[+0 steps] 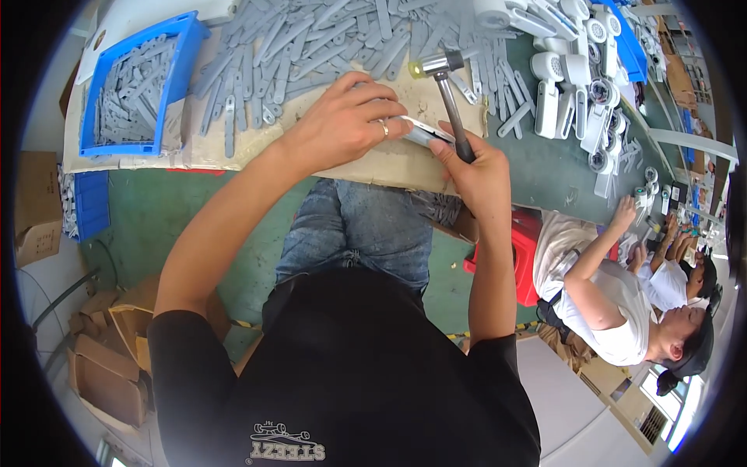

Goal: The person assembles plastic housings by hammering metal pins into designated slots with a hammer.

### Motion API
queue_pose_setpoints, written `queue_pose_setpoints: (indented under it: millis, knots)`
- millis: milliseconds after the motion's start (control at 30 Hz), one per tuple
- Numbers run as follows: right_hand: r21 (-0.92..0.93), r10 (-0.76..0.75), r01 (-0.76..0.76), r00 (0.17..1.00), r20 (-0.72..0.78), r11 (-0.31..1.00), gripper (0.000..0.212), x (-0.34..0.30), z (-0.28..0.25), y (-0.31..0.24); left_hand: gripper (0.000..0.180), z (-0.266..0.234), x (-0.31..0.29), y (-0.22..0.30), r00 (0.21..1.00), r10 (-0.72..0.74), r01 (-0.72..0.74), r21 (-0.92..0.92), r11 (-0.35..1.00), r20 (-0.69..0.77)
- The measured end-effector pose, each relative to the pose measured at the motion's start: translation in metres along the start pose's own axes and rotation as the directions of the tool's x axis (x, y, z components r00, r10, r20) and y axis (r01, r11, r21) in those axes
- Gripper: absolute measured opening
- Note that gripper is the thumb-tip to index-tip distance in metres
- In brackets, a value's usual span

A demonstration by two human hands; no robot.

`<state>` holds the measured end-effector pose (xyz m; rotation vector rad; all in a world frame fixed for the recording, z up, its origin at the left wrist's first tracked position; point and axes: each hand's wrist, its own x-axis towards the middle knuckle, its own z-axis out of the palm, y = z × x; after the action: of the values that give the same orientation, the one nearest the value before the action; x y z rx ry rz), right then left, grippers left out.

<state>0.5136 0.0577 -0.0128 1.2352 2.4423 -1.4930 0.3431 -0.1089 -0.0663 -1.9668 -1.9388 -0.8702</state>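
White part [425,128] above worktop [366,168] front edge; I see left hand [350,121] fingers pinching one end, right hand [482,170] other, hammer [450,97] tucked there too, apparently freeing fingertips.

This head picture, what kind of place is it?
Probably a factory workshop: there are heaps of gray parts, a hammer in the right hand, and other workers nearby.

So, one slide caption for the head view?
Left hand holding a white-edged part, right hand holding it and a hammer.
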Motion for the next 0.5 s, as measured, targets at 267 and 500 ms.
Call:
queue_pose_setpoints:
  millis: [267,500]
  knots:
    - [0.034,-0.140,0.145,0.983,-0.122,0.989,0.032,0.003,0.006,0.015,0.025,0.001,0.002,-0.002,0.999,-0.031,0.030,-0.072,0.997,-0.017]
    - [0.200,0.011,-0.007,1.000,-0.021,0.980,0.032,0.007,0.003,0.010,0.028,0.000,0.003,-0.001,0.999,-0.035,0.033,-0.111,0.993,-0.019]
